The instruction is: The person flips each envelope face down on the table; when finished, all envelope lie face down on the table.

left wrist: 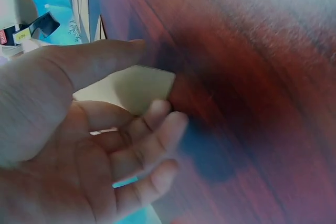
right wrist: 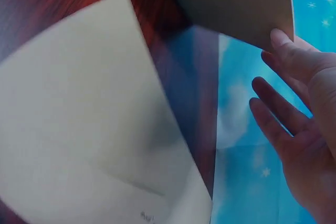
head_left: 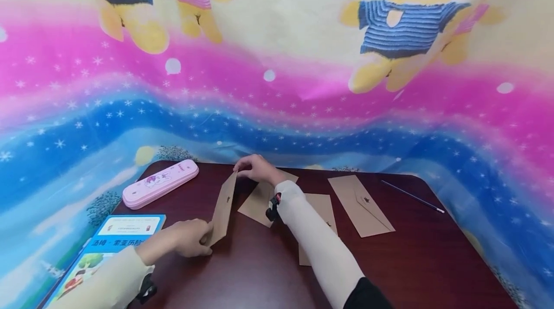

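A brown paper envelope (head_left: 223, 209) stands up on its long edge, tilted, between the two hands. My left hand (head_left: 189, 238) holds its near end; in the left wrist view the thumb lies above the envelope (left wrist: 142, 85) and the other fingers curl below it. At the far end, my right hand (head_left: 258, 168) pinches a corner between thumb and index finger, while the remaining fingers spread loosely in the right wrist view. Under the right wrist, a second envelope (head_left: 254, 207) lies flat. The right forearm partly covers a third envelope (head_left: 319, 203).
Farther right lies another envelope (head_left: 358, 205), its flap side up. A thin dark pencil (head_left: 411, 196) is near the table's right edge. A pink pencil case (head_left: 160, 185) sits at the back left, with a blue book (head_left: 114, 234) in front. A patterned cloth (head_left: 277, 107) hangs behind the table.
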`<action>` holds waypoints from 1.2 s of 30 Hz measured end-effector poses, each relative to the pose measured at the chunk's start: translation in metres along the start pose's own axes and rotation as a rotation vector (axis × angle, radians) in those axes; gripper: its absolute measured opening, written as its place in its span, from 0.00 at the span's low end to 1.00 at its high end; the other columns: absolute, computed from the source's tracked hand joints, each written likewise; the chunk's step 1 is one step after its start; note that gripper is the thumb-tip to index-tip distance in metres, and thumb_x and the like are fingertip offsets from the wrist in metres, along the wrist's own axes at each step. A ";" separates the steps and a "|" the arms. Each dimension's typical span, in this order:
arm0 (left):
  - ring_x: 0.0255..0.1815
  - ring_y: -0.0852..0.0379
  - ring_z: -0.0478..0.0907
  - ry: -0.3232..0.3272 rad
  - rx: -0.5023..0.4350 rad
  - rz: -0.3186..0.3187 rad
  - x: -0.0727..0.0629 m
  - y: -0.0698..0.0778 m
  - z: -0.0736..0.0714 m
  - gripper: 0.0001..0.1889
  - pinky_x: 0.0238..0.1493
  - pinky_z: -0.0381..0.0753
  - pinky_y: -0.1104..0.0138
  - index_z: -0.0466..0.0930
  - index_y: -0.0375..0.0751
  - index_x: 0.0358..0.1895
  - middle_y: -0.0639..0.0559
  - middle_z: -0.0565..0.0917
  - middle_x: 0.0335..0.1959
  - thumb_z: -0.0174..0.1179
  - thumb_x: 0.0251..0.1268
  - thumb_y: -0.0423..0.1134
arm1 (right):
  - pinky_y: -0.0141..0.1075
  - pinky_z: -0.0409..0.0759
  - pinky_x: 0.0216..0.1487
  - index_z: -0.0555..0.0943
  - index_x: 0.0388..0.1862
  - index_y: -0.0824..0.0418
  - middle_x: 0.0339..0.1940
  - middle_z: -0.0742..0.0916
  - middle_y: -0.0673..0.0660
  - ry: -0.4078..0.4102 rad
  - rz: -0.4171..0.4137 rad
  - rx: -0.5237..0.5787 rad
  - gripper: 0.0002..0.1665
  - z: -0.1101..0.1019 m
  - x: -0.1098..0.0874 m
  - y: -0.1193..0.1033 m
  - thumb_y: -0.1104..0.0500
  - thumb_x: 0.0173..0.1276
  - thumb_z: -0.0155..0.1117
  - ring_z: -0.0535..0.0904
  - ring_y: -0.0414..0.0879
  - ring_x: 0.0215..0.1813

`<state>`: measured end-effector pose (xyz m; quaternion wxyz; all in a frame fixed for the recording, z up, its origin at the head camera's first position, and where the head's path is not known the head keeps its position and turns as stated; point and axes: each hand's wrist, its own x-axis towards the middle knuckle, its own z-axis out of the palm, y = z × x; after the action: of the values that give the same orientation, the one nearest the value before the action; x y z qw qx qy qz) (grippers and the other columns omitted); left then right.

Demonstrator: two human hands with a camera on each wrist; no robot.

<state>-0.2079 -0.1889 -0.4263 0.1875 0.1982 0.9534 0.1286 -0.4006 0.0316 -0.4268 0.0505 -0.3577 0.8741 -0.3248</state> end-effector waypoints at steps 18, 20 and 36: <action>0.36 0.56 0.72 0.049 -0.080 0.078 -0.004 0.006 0.002 0.14 0.40 0.73 0.54 0.82 0.48 0.41 0.55 0.80 0.36 0.73 0.60 0.49 | 0.30 0.82 0.49 0.86 0.55 0.52 0.49 0.91 0.50 0.005 -0.018 0.108 0.15 -0.004 -0.001 -0.010 0.57 0.71 0.70 0.86 0.39 0.49; 0.37 0.57 0.74 0.056 -0.081 0.086 -0.004 0.006 0.000 0.15 0.40 0.75 0.53 0.83 0.47 0.43 0.55 0.82 0.37 0.73 0.61 0.50 | 0.30 0.82 0.49 0.86 0.55 0.52 0.49 0.91 0.51 0.007 -0.019 0.114 0.15 -0.003 -0.001 -0.009 0.57 0.71 0.70 0.87 0.39 0.50; 0.41 0.55 0.85 0.315 0.027 0.047 -0.025 0.037 -0.036 0.45 0.34 0.81 0.58 0.73 0.45 0.73 0.56 0.90 0.44 0.78 0.51 0.56 | 0.38 0.83 0.55 0.85 0.58 0.52 0.55 0.90 0.55 0.021 0.023 0.183 0.17 -0.002 -0.003 -0.010 0.58 0.72 0.69 0.84 0.50 0.61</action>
<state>-0.1893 -0.1724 -0.3744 0.0299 0.2003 0.9678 0.1496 -0.3927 0.0291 -0.4196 0.0777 -0.3381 0.8454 -0.4062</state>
